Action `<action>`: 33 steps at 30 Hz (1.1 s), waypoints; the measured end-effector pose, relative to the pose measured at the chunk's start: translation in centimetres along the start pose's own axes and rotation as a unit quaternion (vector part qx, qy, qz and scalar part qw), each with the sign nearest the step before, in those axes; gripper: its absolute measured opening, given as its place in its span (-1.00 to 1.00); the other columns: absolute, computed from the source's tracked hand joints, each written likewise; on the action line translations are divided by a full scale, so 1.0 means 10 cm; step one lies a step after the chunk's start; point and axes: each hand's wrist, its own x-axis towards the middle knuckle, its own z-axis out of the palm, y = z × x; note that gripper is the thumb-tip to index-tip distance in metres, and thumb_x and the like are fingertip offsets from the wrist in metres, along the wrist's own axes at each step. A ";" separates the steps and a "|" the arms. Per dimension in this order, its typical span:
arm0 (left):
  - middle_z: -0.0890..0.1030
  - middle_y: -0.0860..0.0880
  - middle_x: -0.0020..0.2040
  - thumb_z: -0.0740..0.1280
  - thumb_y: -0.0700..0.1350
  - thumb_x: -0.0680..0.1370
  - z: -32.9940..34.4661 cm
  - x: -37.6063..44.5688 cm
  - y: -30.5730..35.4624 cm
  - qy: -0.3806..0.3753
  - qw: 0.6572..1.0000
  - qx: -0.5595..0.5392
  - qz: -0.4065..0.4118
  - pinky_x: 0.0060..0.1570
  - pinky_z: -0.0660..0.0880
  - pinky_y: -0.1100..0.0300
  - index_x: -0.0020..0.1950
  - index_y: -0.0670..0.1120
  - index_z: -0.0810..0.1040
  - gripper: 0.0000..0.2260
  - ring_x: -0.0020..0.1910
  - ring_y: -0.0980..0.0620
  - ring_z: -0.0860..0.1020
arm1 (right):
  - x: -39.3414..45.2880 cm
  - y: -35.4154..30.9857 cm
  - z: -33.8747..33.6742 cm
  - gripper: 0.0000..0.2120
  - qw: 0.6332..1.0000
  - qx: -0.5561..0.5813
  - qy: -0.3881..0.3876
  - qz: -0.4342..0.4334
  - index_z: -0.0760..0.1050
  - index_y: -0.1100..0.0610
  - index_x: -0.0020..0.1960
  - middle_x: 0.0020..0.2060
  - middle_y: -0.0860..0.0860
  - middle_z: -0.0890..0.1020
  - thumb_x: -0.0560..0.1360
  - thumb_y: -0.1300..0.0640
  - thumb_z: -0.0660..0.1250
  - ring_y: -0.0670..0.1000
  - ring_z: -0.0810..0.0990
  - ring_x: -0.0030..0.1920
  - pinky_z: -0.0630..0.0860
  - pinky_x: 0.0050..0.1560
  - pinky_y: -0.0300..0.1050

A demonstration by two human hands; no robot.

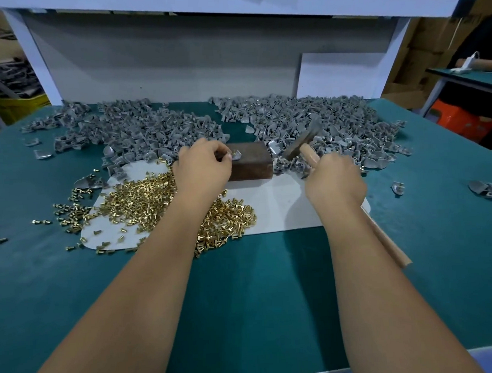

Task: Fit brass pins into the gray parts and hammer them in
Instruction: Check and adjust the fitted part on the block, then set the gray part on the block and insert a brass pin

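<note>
My left hand (202, 167) pinches a small gray part (236, 155) with a brass pin in it, held on top of the brown block (250, 160). My right hand (334, 179) grips the wooden handle of a hammer (303, 142), whose blurred metal head hangs above and to the right of the block. A heap of loose brass pins (154, 202) lies on a white sheet (280, 207) under my left forearm. Gray parts are piled at the back left (139, 132) and back right (321, 119).
The bench has a teal mat (244, 286). Stray gray parts (483, 189) lie at the right, stray pins (41, 222) at the left. A white back panel and shelf (175, 61) rise behind the piles. Another bench stands at the far right.
</note>
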 end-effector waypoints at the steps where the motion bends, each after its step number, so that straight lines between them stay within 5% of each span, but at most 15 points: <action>1: 0.56 0.04 0.15 0.29 0.04 0.60 0.00 0.02 0.01 -0.001 1.000 0.004 -0.005 0.23 0.42 -0.13 0.07 0.13 0.63 -0.86 0.24 -0.15 0.41 | 0.00 -0.01 -0.01 -0.67 1.000 -0.004 0.015 -0.005 0.42 0.24 0.23 0.15 0.19 0.49 0.52 0.13 0.32 0.19 0.50 0.14 0.33 -0.21 -0.04; 5: 0.52 0.01 0.19 0.30 0.06 0.60 0.06 0.01 0.08 0.017 0.999 -0.009 -0.043 0.27 0.29 -0.11 0.07 0.15 0.65 -0.86 0.30 -0.17 0.34 | 0.00 -0.09 -0.03 -0.70 0.995 0.007 0.089 -0.041 0.36 0.23 0.23 0.16 0.18 0.48 0.54 0.17 0.30 0.19 0.52 0.10 0.31 -0.23 -0.03; 10: 0.51 0.00 0.19 0.31 0.05 0.61 0.15 -0.06 0.06 0.047 0.997 -0.027 -0.055 0.20 0.23 -0.02 0.11 0.15 0.64 -0.85 0.27 -0.13 0.34 | -0.09 -0.22 -0.04 -0.88 0.974 0.039 0.177 -0.137 0.33 0.13 0.04 -0.19 0.06 0.54 0.57 0.16 0.27 0.08 0.40 -0.38 0.14 -0.45 -0.16; 16: 0.60 0.03 0.14 0.37 0.04 0.57 0.09 0.02 -0.06 0.046 0.997 -0.044 -0.036 0.17 0.38 0.01 0.09 0.09 0.69 -0.84 0.26 -0.15 0.35 | -0.26 -0.39 0.02 -0.84 0.941 0.044 0.189 -0.276 0.45 0.13 0.10 -0.06 0.06 0.60 0.60 0.07 0.21 0.10 0.54 -0.04 0.36 -0.05 -0.07; 23: 0.64 0.07 -0.01 0.47 -0.02 0.50 0.09 0.03 -0.09 0.042 0.976 -0.194 -0.086 0.26 0.45 -0.05 -0.06 0.06 0.71 -0.94 0.25 -0.10 0.48 | -0.29 -0.39 -0.04 -0.84 0.955 0.049 0.189 -0.225 0.44 0.10 0.17 -0.07 0.06 0.56 0.61 0.11 0.20 0.11 0.51 -0.12 0.24 -0.25 -0.09; 28: 0.65 0.06 0.04 0.39 0.00 0.56 0.11 0.02 -0.08 0.059 0.987 -0.135 -0.064 0.20 0.44 0.02 0.02 0.08 0.70 -0.89 0.26 -0.08 0.40 | -0.30 -0.35 -0.12 -0.60 0.969 0.060 0.127 -0.203 0.30 -0.10 0.40 -0.04 0.02 0.58 0.59 0.12 0.20 0.09 0.43 -0.25 0.23 -0.31 -0.10; 33: 0.61 0.09 0.17 0.37 0.01 0.58 0.13 0.02 -0.08 0.058 0.993 -0.093 -0.042 0.19 0.27 0.05 0.04 0.10 0.69 -0.88 0.29 -0.10 0.31 | -0.33 -0.38 -0.16 -0.54 0.960 0.058 0.164 -0.218 0.31 -0.16 0.42 -0.12 -0.01 0.56 0.57 0.12 0.25 0.03 0.34 -0.29 0.20 -0.35 -0.12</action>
